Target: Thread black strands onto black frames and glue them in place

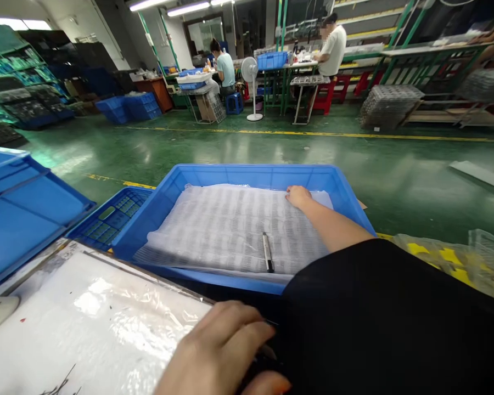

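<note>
A large blue plastic bin (255, 174) stands in front of me, with rows of something showing faintly through a thin white translucent sheet (214, 219) inside it. My right hand (299, 196) reaches to the sheet's far edge, right of the middle, its fingers bent and closed on that edge. On top of the sheet, towards the near side, lies a marker pen (267, 252) with a dark end. Close to the camera, my left hand (222, 351) is beside the table edge, fingers loosely bent and thumb apart. I see nothing in it.
At left is a white-covered worktable (86, 312) with thin dark wires on it. Blue crates (28, 203) stand beyond it. Trays with yellow pieces (448, 255) sit at right. Across the green floor are a standing fan (250, 71) and two people at benches.
</note>
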### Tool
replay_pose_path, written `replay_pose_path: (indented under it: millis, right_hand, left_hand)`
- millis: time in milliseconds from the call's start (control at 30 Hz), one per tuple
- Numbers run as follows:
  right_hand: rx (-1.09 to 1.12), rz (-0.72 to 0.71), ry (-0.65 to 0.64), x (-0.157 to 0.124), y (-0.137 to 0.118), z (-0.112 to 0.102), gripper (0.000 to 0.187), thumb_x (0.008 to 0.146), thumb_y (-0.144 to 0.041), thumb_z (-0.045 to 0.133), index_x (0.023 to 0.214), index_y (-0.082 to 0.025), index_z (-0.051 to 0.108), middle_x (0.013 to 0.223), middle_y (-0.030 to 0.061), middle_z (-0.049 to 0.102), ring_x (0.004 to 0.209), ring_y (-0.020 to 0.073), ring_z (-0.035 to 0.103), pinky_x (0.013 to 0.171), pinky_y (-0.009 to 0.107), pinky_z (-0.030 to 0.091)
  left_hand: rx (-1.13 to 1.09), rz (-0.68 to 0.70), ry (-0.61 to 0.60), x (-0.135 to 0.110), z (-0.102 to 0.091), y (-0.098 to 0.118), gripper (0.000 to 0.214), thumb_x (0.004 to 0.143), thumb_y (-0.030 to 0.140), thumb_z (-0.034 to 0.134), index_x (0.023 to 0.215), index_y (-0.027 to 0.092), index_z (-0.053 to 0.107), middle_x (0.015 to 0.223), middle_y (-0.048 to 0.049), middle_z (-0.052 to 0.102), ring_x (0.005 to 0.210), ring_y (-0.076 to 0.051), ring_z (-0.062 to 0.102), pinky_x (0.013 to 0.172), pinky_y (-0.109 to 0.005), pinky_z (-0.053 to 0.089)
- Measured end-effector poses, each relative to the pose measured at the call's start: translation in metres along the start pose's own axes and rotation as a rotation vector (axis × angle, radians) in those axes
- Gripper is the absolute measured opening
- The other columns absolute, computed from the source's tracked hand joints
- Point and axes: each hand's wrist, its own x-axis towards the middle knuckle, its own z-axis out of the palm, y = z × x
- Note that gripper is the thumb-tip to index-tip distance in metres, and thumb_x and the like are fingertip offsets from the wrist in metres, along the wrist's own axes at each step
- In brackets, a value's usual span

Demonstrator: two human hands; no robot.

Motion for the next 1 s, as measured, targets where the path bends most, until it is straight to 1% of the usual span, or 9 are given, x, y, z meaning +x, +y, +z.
replay_pose_path:
  millis: [67,167,300,400,500,667,767,900,1000]
  right_hand:
    - [-0.006,-0.021,0.030,0.010,0.000,0.009,0.035,0.093,-0.036,0.055,0.123,-0.016,0.056,0.123,0.0096,0.057,0.107,0.0209,0.058,0.091,0.043,0.050]
    - [-0.018,-0.028,0.039,0.020,0.000,0.019,0.033,0.094,-0.035,0.055,0.120,-0.017,0.057,0.122,0.0093,0.058,0.106,0.0201,0.059,0.091,0.042,0.051]
    - [-0.036,-0.024,0.056,0.026,0.001,0.026,0.033,0.093,-0.035,0.056,0.121,-0.017,0.057,0.121,0.0092,0.058,0.105,0.0196,0.059,0.090,0.041,0.051]
    - [-0.051,-0.023,0.091,0.029,0.001,0.029,0.035,0.093,-0.035,0.057,0.123,-0.017,0.055,0.123,0.0097,0.057,0.105,0.0203,0.059,0.090,0.042,0.051]
    - [-0.063,-0.026,0.103,0.034,0.002,0.031,0.031,0.092,-0.034,0.057,0.117,-0.016,0.059,0.120,0.0088,0.059,0.104,0.0194,0.059,0.089,0.041,0.051]
    - [-0.065,0.013,0.158,0.041,0.005,0.032,0.029,0.093,-0.035,0.056,0.113,-0.015,0.060,0.115,0.0082,0.060,0.101,0.0187,0.060,0.088,0.040,0.051]
    - [-0.051,0.000,0.201,0.037,0.005,0.030,0.026,0.094,-0.033,0.053,0.112,-0.014,0.059,0.112,0.0082,0.061,0.099,0.0187,0.060,0.087,0.040,0.050]
    - [-0.026,-0.133,0.274,0.017,0.000,0.024,0.032,0.094,-0.019,0.041,0.123,-0.014,0.053,0.124,0.0139,0.055,0.107,0.0232,0.057,0.091,0.036,0.044]
    - [-0.020,-0.312,0.237,-0.001,-0.009,0.021,0.034,0.094,-0.020,0.038,0.122,-0.016,0.056,0.129,0.0124,0.053,0.112,0.0238,0.054,0.096,0.033,0.041]
  left_hand:
    - [-0.036,-0.105,-0.197,0.029,0.014,0.005,0.038,0.084,0.047,0.066,0.114,0.024,0.065,0.117,-0.0051,0.064,0.104,-0.021,0.063,0.090,-0.027,0.054]
    - [0.035,-0.191,-0.393,0.072,0.034,0.003,0.057,0.084,0.057,0.060,0.123,0.016,0.061,0.123,-0.0137,0.060,0.117,-0.030,0.056,0.103,-0.042,0.046]
    - [0.171,-0.175,-0.591,0.118,0.051,-0.014,0.064,0.091,0.062,0.041,0.130,0.014,0.055,0.120,-0.0183,0.060,0.113,-0.035,0.057,0.096,-0.048,0.048]
    - [0.176,-0.161,-0.798,0.136,0.057,-0.026,0.059,0.092,0.061,0.037,0.128,0.020,0.058,0.120,-0.0160,0.062,0.112,-0.036,0.058,0.092,-0.047,0.048]
    - [0.077,-0.260,-0.963,0.141,0.059,-0.034,0.071,0.085,0.072,0.038,0.128,0.019,0.058,0.121,-0.0165,0.063,0.110,-0.039,0.059,0.087,-0.048,0.050]
    - [-0.026,-0.383,-1.067,0.140,0.057,-0.041,0.080,0.078,0.076,0.040,0.134,0.021,0.054,0.123,-0.0164,0.063,0.109,-0.042,0.058,0.088,-0.056,0.047]
    - [-0.080,-0.413,-1.090,0.142,0.056,-0.044,0.079,0.076,0.078,0.041,0.133,0.025,0.055,0.124,-0.0137,0.063,0.108,-0.040,0.059,0.089,-0.053,0.048]
    - [-0.050,-0.394,-1.099,0.144,0.057,-0.045,0.074,0.075,0.077,0.044,0.130,0.029,0.057,0.127,-0.0118,0.062,0.109,-0.038,0.059,0.085,-0.047,0.050]
    - [-0.022,-0.375,-1.101,0.144,0.060,-0.047,0.077,0.071,0.077,0.049,0.131,0.029,0.056,0.124,-0.0119,0.063,0.107,-0.038,0.061,0.079,-0.046,0.052]
